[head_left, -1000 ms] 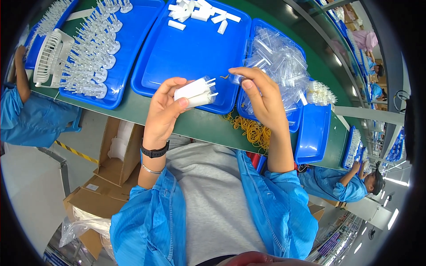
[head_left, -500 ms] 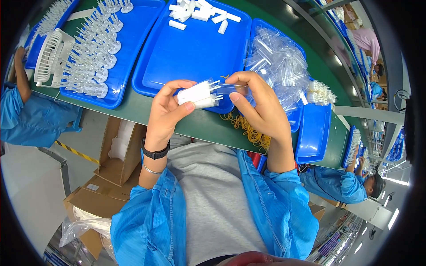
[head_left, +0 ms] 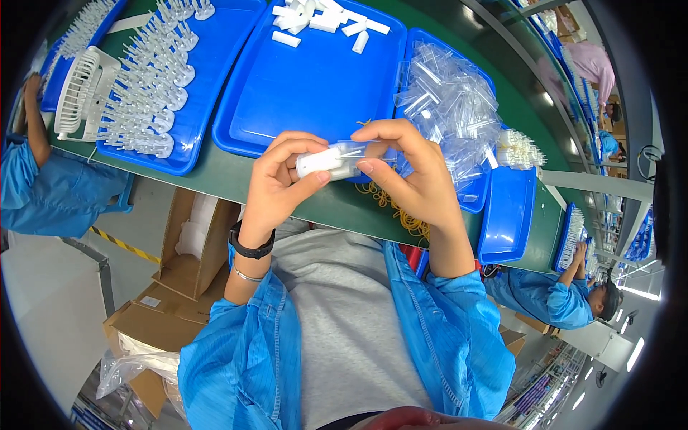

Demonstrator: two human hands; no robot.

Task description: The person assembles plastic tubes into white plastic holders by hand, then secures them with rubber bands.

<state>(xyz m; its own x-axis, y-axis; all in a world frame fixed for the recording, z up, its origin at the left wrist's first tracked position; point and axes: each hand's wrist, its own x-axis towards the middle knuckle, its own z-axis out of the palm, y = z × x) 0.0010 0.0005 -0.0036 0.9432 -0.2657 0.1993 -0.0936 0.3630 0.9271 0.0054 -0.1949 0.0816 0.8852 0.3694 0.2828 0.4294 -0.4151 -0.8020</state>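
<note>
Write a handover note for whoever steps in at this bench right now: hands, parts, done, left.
Left hand: gripping a small white plastic part at its left end.
Right hand: pinching a clear plastic sleeve at the part's right end; the white part appears partly inside the sleeve, though I cannot tell how far.
Parts: loose white pieces at the far end of the middle blue tray; pile of clear sleeves in the right tray; clear pieces standing in rows in the left tray; yellow rubber bands on the green bench.
Done: one part picked, sleeve started.
Left: probably seat the sleeve fully.
</note>
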